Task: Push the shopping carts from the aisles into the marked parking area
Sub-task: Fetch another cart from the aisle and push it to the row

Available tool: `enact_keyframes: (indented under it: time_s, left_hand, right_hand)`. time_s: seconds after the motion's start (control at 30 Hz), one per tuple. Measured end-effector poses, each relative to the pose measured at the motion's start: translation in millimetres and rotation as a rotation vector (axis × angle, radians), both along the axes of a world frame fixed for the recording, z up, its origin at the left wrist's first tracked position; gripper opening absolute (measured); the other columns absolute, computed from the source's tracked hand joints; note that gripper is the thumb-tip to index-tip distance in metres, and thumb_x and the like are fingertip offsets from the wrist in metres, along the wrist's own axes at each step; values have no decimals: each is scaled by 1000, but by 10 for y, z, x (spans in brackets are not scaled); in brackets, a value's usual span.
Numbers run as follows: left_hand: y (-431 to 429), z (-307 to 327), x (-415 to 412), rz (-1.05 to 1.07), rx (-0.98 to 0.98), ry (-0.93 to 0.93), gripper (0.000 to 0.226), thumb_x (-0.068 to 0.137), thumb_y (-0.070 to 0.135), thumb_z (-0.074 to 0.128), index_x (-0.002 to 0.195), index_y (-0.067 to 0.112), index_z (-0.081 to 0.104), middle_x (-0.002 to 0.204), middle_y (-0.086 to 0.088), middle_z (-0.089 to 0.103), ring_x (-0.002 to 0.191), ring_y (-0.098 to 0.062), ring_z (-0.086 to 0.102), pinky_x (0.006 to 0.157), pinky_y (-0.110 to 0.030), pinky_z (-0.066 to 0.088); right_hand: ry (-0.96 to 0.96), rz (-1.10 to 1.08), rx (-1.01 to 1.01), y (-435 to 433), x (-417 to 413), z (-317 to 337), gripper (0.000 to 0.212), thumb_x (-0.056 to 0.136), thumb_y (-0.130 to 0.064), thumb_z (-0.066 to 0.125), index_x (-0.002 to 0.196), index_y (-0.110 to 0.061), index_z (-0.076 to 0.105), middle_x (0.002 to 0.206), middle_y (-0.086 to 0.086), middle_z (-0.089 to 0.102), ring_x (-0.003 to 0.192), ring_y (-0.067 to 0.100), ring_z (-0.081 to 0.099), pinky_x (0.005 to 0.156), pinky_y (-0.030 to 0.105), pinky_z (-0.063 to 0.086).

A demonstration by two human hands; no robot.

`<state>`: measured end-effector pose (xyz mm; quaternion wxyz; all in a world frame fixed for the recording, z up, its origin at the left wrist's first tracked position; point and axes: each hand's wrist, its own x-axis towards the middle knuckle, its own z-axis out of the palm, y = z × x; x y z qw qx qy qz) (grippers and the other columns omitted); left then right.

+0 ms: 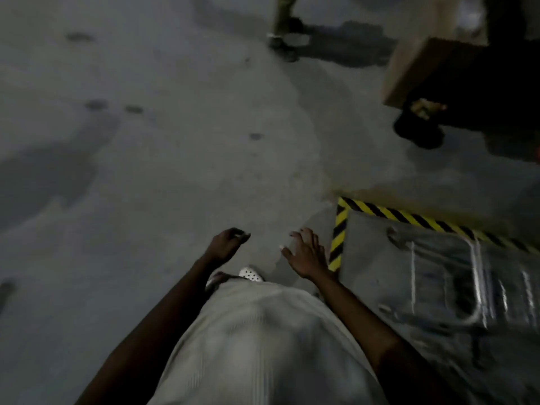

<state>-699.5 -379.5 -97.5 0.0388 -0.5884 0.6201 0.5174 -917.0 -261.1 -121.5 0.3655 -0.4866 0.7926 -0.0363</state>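
The person stands on a stained grey concrete floor [146, 171], both arms held out low in front of a pale ribbed garment [263, 331]. The left hand [226, 244] hangs with its fingers loosely curled and grasps nothing. The right hand [305, 254] is released too, with the fingers [298, 233] spread apart over bare floor.

The shopping cart [453, 287] sits at about four o'clock from the hands, blurred, its metal wire frame catching the light. It lies inside the corner of yellow-and-black striped tape [339, 238] that marks off the bay, and neither hand touches it; the right hand is just beside the tape's near strip.

A white perforated shoe [251, 274] shows between the arms. At twelve o'clock another person's leg [285, 27] stands well apart, and at two o'clock there is a cardboard box [423, 71] with a dark shoe [418, 133] below it.
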Motion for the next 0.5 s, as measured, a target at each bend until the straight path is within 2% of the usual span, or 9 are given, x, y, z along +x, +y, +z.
enact_keyframes:
  time_s: [0.07,0.13,0.23,0.33,0.43,0.5]
  left_hand:
    - [-271,71,344,168,-14,3,43,96,53,62,121,19,70,115,-4,73,108,-22,65,95,-35,51]
    - [-411,132,613,310,-13,32,38,96,50,64,117,19,71,111,-4,73,103,-22,67,95,-36,52]
    - [-494,71,893,468,46,81,25,97,42,66,107,20,72,103,-4,75,93,-22,70,81,-32,53]
    - [-631,-60,1162,613,114,115,20,97,38,66,104,20,72,97,-3,75,87,-24,71,66,-27,49]
    - [-971,-136,1427,726,165,119,18,98,36,65,104,20,70,95,-2,75,83,-22,71,66,-30,50]
    - [-1303,-194,1583,832,159,124,16,98,35,65,103,21,70,94,-4,76,81,-22,70,66,-31,50]
  right_hand:
    - [-50,93,18,-430,218,20,58,101,-57,50,149,-25,44,162,5,24,149,28,22,115,50,29]
    - [-89,182,40,-838,397,57,57,101,-56,52,149,-25,44,157,4,30,147,27,27,113,48,30]
    - [-117,265,69,-1464,627,105,55,101,-55,53,148,-27,44,150,4,42,143,25,33,112,45,33]
    - [-208,288,138,-2126,938,85,56,96,-58,58,142,-27,50,131,5,60,126,25,54,106,41,45]
    - [-267,389,158,-2874,1259,-52,66,83,-75,55,134,-34,54,113,-6,67,105,18,65,97,42,53]
    - [-310,464,196,-3412,1499,-8,56,91,-62,61,136,-29,57,114,-3,69,101,16,65,92,33,50]
